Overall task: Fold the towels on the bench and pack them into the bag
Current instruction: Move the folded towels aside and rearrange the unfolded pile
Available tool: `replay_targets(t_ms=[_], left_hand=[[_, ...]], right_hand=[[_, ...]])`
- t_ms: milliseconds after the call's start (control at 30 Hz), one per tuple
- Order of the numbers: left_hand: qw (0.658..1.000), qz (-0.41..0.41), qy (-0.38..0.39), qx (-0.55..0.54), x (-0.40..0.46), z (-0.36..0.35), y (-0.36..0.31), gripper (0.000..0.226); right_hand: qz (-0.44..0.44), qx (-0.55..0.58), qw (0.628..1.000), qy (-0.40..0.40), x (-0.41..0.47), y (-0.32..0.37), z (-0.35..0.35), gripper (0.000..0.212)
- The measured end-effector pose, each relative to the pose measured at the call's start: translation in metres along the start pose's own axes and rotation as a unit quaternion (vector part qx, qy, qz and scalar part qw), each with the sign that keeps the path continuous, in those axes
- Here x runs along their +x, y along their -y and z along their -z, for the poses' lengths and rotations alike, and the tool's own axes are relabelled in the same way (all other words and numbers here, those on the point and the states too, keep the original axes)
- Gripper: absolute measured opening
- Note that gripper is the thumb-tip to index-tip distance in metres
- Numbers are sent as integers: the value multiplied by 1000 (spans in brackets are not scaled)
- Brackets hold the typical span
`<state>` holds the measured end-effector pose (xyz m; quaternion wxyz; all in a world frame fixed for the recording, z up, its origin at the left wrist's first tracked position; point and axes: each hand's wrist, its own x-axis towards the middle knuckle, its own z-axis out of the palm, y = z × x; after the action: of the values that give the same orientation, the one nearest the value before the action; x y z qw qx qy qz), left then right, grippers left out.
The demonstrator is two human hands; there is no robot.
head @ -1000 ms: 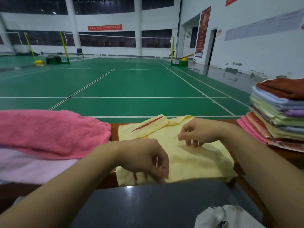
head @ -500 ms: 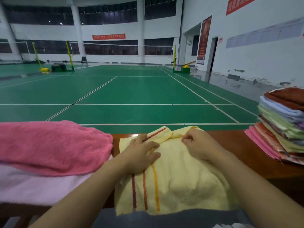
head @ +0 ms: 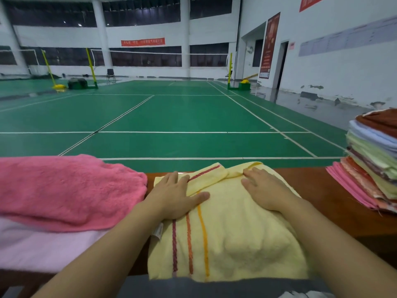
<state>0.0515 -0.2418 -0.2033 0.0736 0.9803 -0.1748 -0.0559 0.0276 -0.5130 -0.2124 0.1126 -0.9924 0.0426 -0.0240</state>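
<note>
dim, even indoor light | soft focus — wide-angle bowing at edges

A green court floor (head: 176, 117) with white lines fills the hall. Dark windows (head: 141, 9) run along the white far wall at twelve o'clock, above a red banner (head: 142, 42). Yellow net posts (head: 91, 67) stand at ten o'clock; a dark doorway (head: 282, 63) opens at two o'clock.

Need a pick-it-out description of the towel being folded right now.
On the wooden bench, look between the pink towel on the left and the stack of towels on the right. It's the yellow towel under both flat hands, the only one with three lengthwise stripes.
</note>
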Motion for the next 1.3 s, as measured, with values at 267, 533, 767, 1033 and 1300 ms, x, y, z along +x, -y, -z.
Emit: replay_targets(t_ms=[267,533,767,1033,1300], left_hand=[[984,-60,-156,-65,9,5,-4,51],[970,-177,-161,-34,5,7,-8,32],[969,-164,-174,-57,9,15,-10,47],[925,23,-150,-349,-1,34,-8,42],[962,98,-72,-245,-4,37,8,46]], right_hand=[[-89,-15,992,88,-4,6,6,56],[-101,-13,992,73,-7,9,2,56],[-88,-11,993,75,-9,6,4,57],[-77,-4,994,78,-8,6,6,56],[-44,8,997,58,-7,10,9,58]])
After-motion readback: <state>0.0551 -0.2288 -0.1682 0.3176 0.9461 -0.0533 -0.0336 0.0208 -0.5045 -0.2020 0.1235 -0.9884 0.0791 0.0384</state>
